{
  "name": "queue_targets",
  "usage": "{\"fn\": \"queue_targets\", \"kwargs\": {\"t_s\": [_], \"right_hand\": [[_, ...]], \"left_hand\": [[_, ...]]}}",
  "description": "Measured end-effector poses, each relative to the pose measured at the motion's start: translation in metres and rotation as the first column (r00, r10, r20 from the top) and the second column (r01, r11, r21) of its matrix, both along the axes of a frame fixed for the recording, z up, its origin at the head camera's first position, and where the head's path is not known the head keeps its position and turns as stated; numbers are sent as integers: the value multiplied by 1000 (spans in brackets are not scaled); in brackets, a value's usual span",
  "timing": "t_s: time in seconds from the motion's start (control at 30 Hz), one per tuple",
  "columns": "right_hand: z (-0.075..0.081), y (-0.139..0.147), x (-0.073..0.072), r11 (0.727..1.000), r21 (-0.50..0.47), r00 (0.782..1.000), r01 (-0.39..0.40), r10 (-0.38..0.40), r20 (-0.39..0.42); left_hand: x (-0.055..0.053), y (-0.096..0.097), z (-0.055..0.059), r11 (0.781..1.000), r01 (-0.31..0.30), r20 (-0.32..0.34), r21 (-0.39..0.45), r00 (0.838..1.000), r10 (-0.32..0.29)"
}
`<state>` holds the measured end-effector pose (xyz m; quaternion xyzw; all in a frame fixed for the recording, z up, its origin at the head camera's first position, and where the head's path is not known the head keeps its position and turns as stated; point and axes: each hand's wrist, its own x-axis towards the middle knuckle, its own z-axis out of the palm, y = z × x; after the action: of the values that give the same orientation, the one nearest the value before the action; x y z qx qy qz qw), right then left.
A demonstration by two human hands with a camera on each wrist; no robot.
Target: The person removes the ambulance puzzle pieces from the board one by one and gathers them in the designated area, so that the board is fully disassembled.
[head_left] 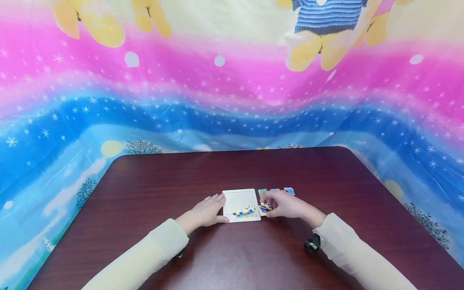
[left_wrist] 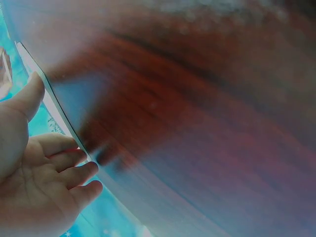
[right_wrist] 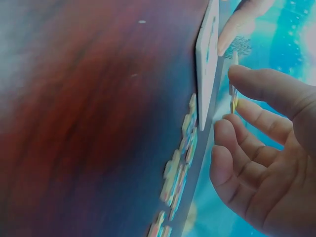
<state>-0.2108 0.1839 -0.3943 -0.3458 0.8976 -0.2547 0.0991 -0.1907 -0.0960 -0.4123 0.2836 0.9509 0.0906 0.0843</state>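
Observation:
A white puzzle tray lies on the table, with joined pieces picturing a yellow vehicle along its lower part. My left hand rests against the tray's left edge, thumb and fingers spread; the left wrist view shows the same hand at the rim. Just past the tray's right edge, my right hand pinches a small puzzle piece between thumb and fingers, raised off the table. In the head view the fingers partly cover that piece and the ones below it.
Several loose puzzle pieces lie on the table right of the tray, one blue piece beyond the right hand. The dark red wooden table ends at a patterned cloth hanging behind and at the sides.

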Motion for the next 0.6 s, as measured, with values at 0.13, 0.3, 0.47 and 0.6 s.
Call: {"fn": "queue_targets", "kwargs": {"t_s": [0.13,0.3,0.47,0.6], "right_hand": [[-1,7,4,999,26,1000,-27,27,-9],[-2,11,8,997,75,1000,-29,30,-5],[-5,13,9,993,118,1000,-22,20,16],[-7,13,9,990,134,999,-35,33,13]], "left_hand": [[0,0,0,1000,0,1,-1,1000,0],[-1,0,-1,1000,-2,1,-10,1000,2],[-1,0,-2,1000,-2,4,-8,1000,2],[-1,0,-2,1000,-2,3,-7,1000,2]]}}
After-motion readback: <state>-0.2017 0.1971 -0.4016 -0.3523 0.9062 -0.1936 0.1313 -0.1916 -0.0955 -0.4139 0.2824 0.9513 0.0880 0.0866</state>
